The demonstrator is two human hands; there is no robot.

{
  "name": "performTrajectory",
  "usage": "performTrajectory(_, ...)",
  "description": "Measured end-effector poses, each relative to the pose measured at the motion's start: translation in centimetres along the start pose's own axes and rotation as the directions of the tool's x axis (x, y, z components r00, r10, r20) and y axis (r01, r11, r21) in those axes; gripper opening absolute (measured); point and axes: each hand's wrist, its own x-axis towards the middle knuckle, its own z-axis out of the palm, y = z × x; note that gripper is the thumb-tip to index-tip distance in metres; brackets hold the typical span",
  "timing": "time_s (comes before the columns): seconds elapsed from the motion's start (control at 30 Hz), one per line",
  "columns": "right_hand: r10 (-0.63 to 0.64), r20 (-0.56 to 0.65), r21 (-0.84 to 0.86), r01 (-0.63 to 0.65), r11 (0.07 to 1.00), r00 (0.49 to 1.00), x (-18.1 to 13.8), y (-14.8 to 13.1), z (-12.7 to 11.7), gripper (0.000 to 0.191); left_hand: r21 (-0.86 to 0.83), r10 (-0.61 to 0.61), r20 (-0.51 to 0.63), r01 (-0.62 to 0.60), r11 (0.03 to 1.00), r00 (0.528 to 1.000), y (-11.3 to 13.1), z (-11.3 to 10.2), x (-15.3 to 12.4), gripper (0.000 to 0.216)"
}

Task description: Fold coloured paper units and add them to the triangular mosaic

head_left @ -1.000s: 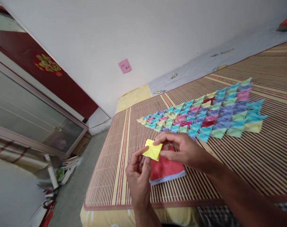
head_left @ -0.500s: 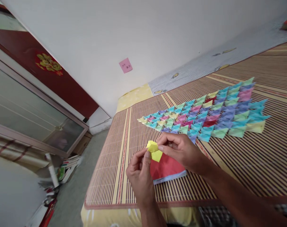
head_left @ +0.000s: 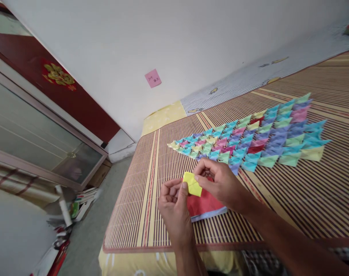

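**Creasing a small, folded square of bright yellow paper (head_left: 193, 186)**

Position: the yellow square is held between both hands, above the far-left part of a red-topped stack of flat paper sheets (head_left: 206, 205).

Left hand (head_left: 176, 211), at seven o'clock from the square: pinching its left edge, thumb uppermost. Right hand (head_left: 220, 183), at three o'clock: pinching its upper right edge, thumb on the face; the remaining fingers are curled.

Step, as judged from the grip: aligning and pressing a fold. Anchor the square with the left pinch. Match edges and corners before applying pressure. Run the right thumb outward along the fold line, firmly and without dragging, since a skewed layer would probably spoil the crease.

Surroundings: the stack lies at five o'clock. A tapering array of multicoloured, pointed folded-paper pieces (head_left: 256, 148) spreads at two o'clock. Both rest on a brown-and-tan striped mat (head_left: 128, 214). A pink paper note (head_left: 153, 78) is on the white wall (head_left: 206, 42), at eleven o'clock.
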Motion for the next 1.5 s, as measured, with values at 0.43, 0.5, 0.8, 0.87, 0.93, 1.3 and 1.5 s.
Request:
performTrajectory(0.43, 0.007, 0.215, -0.078, 0.010, 0.997, 0.977, -0.2, -0.1, -1.9, 0.005, 0.039, -0.085, 0.245, 0.078, 0.996, 0.966, 0.3, -0.5, 0.1, 0.023)
performTrajectory(0.5, 0.002, 0.191, -0.035, 0.005, 0.999, 0.982, -0.1, -0.2, -1.8, 0.007, 0.041, -0.108, 0.250, 0.101, 0.994, 0.962, 0.3, -0.4, 0.2, 0.023)
performTrajectory(0.8, 0.076, 0.137, 0.112, -0.091, 0.989, 0.988, 0.3, 0.2, -1.6, 0.027, 0.001, -0.091, 0.236, 0.093, 0.996, 0.967, -0.7, -0.7, 0.2, 0.023)
performTrajectory(0.87, 0.095, 0.166, 0.132, -0.117, 0.984, 0.982, 0.4, 0.4, -1.5, 0.028, -0.082, -0.058, 0.145, 0.071, 0.994, 0.988, -0.9, -0.6, 0.3, 0.024)
performTrajectory(0.93, 0.116, 0.237, 0.118, -0.147, 0.982, 0.964, 0.4, 0.5, -1.3, 0.021, -0.174, -0.053, 0.065, 0.063, 0.983, 0.997, -1.2, -0.3, 0.5, 0.026)
performTrajectory(1.3, 0.054, 0.126, 0.104, -0.067, 0.992, 0.991, 0.2, 1.3, -1.1, 0.017, -0.330, -0.179, 0.131, 0.213, 0.920, 0.975, -1.1, 1.3, 0.2, 0.029)
performTrajectory(1.5, -0.102, 0.041, -0.108, 0.106, 0.988, 0.994, 0.5, 0.4, -2.0, 0.014, -0.031, -0.108, 0.090, 0.111, 0.993, 0.990, -1.0, 0.7, 0.2, 0.033)
